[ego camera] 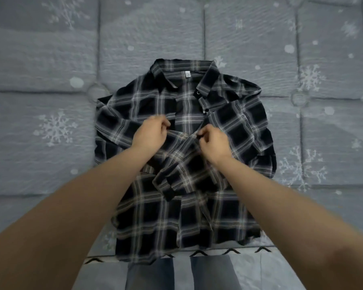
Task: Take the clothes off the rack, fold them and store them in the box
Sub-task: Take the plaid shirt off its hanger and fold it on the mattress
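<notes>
A black, grey and white plaid shirt (228,126) lies flat on the bed, collar (176,74) at the far end and hem toward me. Both sleeves are folded across the chest; one cuff (166,185) points down at the middle. My left hand (151,132) pinches the fabric at the shirt's centre with curled fingers. A little to its right, my right hand (213,143) pinches the sleeve edge between thumb and fingers. No rack or box is in view.
The shirt rests on a grey quilted bedspread (50,101) with white snowflakes that fills the view. Its near edge (228,251) carries a black zigzag trim, and my grey trousers (176,273) show just below it.
</notes>
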Demonstrator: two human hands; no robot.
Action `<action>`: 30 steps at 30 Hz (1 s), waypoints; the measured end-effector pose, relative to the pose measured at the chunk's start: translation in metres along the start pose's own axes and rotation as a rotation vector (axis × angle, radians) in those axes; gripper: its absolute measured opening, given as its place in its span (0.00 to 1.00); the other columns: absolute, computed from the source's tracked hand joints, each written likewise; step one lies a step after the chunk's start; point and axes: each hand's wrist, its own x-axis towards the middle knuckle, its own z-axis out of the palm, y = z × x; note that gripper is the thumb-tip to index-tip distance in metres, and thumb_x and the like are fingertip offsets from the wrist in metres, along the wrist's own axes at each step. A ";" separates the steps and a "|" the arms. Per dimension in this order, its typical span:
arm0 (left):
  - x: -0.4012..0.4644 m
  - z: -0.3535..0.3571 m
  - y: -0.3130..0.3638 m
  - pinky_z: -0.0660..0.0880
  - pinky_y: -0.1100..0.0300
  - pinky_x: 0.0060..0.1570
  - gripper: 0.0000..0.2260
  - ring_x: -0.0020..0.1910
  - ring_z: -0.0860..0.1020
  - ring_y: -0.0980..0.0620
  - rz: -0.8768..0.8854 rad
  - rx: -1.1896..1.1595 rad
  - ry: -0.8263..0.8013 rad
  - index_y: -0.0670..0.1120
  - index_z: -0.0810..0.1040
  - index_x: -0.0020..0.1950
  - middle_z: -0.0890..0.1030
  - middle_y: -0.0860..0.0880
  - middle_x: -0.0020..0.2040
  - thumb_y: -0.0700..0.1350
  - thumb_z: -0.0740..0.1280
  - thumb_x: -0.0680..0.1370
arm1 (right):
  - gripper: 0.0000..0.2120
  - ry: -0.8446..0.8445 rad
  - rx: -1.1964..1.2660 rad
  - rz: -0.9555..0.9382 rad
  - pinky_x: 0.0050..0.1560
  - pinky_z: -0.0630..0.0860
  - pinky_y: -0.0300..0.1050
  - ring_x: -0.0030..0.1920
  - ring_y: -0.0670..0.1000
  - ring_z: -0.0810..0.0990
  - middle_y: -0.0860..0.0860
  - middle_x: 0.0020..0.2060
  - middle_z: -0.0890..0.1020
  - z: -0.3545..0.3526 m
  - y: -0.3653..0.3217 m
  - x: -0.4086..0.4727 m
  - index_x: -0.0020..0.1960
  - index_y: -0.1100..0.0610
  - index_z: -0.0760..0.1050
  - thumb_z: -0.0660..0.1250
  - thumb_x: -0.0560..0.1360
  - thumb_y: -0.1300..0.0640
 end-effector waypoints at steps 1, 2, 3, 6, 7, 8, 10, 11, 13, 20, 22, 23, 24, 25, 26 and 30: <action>0.017 -0.003 0.001 0.76 0.51 0.58 0.12 0.56 0.77 0.49 0.070 0.009 0.018 0.49 0.78 0.59 0.77 0.49 0.60 0.40 0.60 0.80 | 0.10 0.051 0.002 -0.066 0.58 0.77 0.54 0.55 0.55 0.78 0.53 0.54 0.78 -0.004 -0.003 0.018 0.56 0.55 0.77 0.62 0.77 0.63; 0.032 -0.007 0.002 0.73 0.52 0.63 0.15 0.62 0.75 0.48 0.142 0.028 0.005 0.47 0.76 0.64 0.74 0.48 0.65 0.38 0.60 0.79 | 0.14 0.079 -0.009 -0.135 0.62 0.75 0.52 0.59 0.55 0.77 0.53 0.58 0.76 -0.009 -0.007 0.035 0.61 0.56 0.76 0.61 0.78 0.64; 0.046 -0.010 0.005 0.69 0.52 0.67 0.18 0.67 0.71 0.48 0.210 0.058 -0.026 0.47 0.73 0.68 0.70 0.48 0.71 0.36 0.60 0.79 | 0.17 0.102 -0.046 -0.210 0.65 0.74 0.51 0.62 0.55 0.76 0.53 0.62 0.75 -0.013 -0.010 0.052 0.66 0.57 0.75 0.60 0.79 0.65; 0.086 -0.014 0.013 0.71 0.49 0.66 0.29 0.73 0.66 0.48 0.307 0.243 -0.055 0.50 0.64 0.76 0.57 0.55 0.79 0.32 0.59 0.76 | 0.26 0.160 -0.291 -0.417 0.62 0.75 0.55 0.67 0.57 0.74 0.51 0.72 0.70 -0.019 -0.019 0.105 0.74 0.56 0.68 0.60 0.77 0.68; 0.097 -0.014 0.015 0.74 0.48 0.61 0.31 0.71 0.68 0.47 0.302 0.329 -0.023 0.51 0.62 0.77 0.55 0.55 0.79 0.31 0.60 0.75 | 0.30 0.147 -0.394 -0.438 0.60 0.76 0.55 0.67 0.58 0.74 0.50 0.75 0.66 -0.021 -0.022 0.119 0.76 0.54 0.65 0.61 0.76 0.70; 0.108 -0.016 0.016 0.76 0.47 0.54 0.34 0.68 0.71 0.45 0.286 0.406 0.015 0.52 0.60 0.77 0.57 0.54 0.78 0.31 0.62 0.74 | 0.32 0.126 -0.487 -0.435 0.59 0.77 0.55 0.67 0.59 0.74 0.49 0.77 0.63 -0.024 -0.025 0.133 0.77 0.54 0.64 0.62 0.75 0.70; 0.129 -0.017 0.015 0.74 0.49 0.40 0.34 0.57 0.77 0.40 0.245 0.527 0.074 0.52 0.60 0.76 0.65 0.47 0.73 0.32 0.65 0.73 | 0.34 0.092 -0.618 -0.436 0.57 0.76 0.56 0.67 0.61 0.73 0.50 0.78 0.60 -0.030 -0.030 0.158 0.77 0.53 0.62 0.64 0.74 0.70; 0.136 -0.019 0.014 0.71 0.50 0.36 0.32 0.52 0.78 0.38 0.240 0.574 0.091 0.50 0.62 0.75 0.68 0.43 0.69 0.33 0.65 0.74 | 0.33 0.091 -0.680 -0.451 0.56 0.75 0.56 0.66 0.62 0.73 0.52 0.78 0.60 -0.032 -0.031 0.166 0.76 0.54 0.64 0.65 0.73 0.69; 0.149 -0.023 0.010 0.68 0.50 0.34 0.26 0.49 0.77 0.37 0.241 0.624 0.098 0.45 0.65 0.70 0.69 0.39 0.62 0.33 0.66 0.73 | 0.27 0.118 -0.817 -0.457 0.49 0.71 0.55 0.63 0.63 0.73 0.57 0.74 0.64 -0.037 -0.033 0.180 0.72 0.58 0.67 0.66 0.74 0.68; 0.177 -0.040 0.005 0.72 0.49 0.44 0.12 0.55 0.74 0.38 0.097 0.302 0.230 0.41 0.75 0.57 0.72 0.40 0.60 0.34 0.63 0.74 | 0.12 0.181 -0.713 -0.395 0.38 0.64 0.50 0.52 0.63 0.77 0.60 0.58 0.73 -0.041 -0.044 0.206 0.59 0.62 0.72 0.64 0.76 0.70; 0.185 -0.047 0.006 0.71 0.53 0.48 0.12 0.56 0.74 0.42 0.041 0.156 0.303 0.42 0.76 0.55 0.73 0.41 0.60 0.33 0.63 0.74 | 0.10 0.249 -0.587 -0.343 0.38 0.67 0.50 0.52 0.62 0.77 0.59 0.59 0.74 -0.044 -0.053 0.214 0.58 0.61 0.73 0.63 0.78 0.67; 0.190 -0.050 0.007 0.72 0.55 0.50 0.12 0.56 0.74 0.43 0.029 0.117 0.308 0.43 0.76 0.56 0.72 0.41 0.61 0.33 0.64 0.73 | 0.09 0.269 -0.555 -0.336 0.40 0.69 0.50 0.54 0.62 0.76 0.58 0.59 0.74 -0.046 -0.056 0.218 0.59 0.61 0.73 0.62 0.78 0.65; 0.192 -0.052 0.007 0.72 0.55 0.51 0.14 0.57 0.74 0.43 0.025 0.113 0.292 0.44 0.76 0.57 0.72 0.42 0.62 0.34 0.65 0.73 | 0.10 0.283 -0.552 -0.344 0.44 0.72 0.52 0.56 0.62 0.75 0.58 0.61 0.73 -0.046 -0.059 0.219 0.59 0.61 0.73 0.62 0.78 0.63; 0.193 -0.053 0.008 0.73 0.54 0.50 0.16 0.57 0.74 0.44 0.028 0.131 0.269 0.45 0.75 0.59 0.71 0.43 0.63 0.36 0.66 0.72 | 0.13 0.295 -0.576 -0.356 0.52 0.73 0.54 0.61 0.62 0.73 0.58 0.64 0.72 -0.046 -0.060 0.220 0.61 0.60 0.73 0.62 0.77 0.62; 0.191 -0.054 0.009 0.72 0.53 0.50 0.19 0.58 0.74 0.45 0.035 0.157 0.261 0.46 0.73 0.62 0.70 0.44 0.64 0.38 0.67 0.72 | 0.18 0.307 -0.595 -0.352 0.60 0.71 0.56 0.66 0.62 0.70 0.58 0.69 0.69 -0.045 -0.060 0.220 0.65 0.59 0.71 0.62 0.75 0.62; 0.186 -0.056 0.006 0.67 0.51 0.65 0.26 0.67 0.68 0.45 -0.002 0.248 0.421 0.47 0.67 0.70 0.67 0.46 0.71 0.40 0.64 0.72 | 0.33 0.184 -0.422 -0.172 0.73 0.61 0.57 0.74 0.61 0.61 0.57 0.76 0.62 -0.045 -0.052 0.226 0.78 0.53 0.58 0.62 0.74 0.62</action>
